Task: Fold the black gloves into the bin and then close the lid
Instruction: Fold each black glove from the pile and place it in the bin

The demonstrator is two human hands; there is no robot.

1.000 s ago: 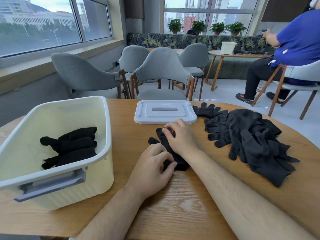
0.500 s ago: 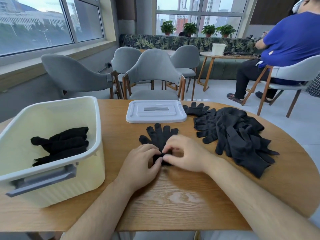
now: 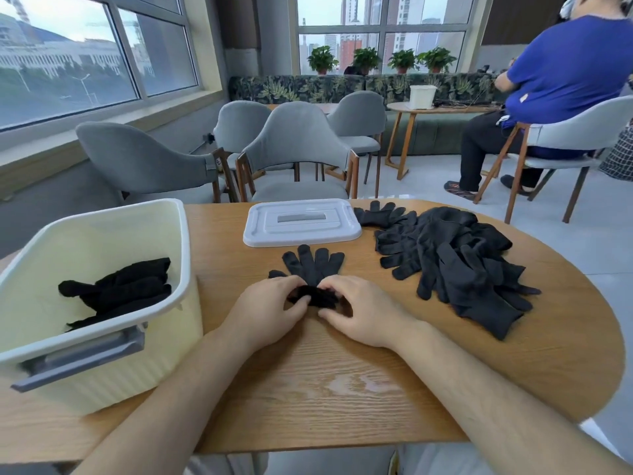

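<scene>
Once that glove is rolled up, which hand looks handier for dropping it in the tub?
Probably the left hand: it pinches the glove and lies nearer the bin, which stands on the left. The right hand would have to cross over.

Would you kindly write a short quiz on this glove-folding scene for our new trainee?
1. True or false: the white lid is on the cream bin.
2. Where is the loose pile of black gloves? A) right of the lid, on the table B) in the bin C) on a grey chair
3. Fill in: the left hand and right hand both pinch the near end of one black ____.
Key: 1 false, the lid lies flat on the table; 2 A; 3 glove.
</scene>
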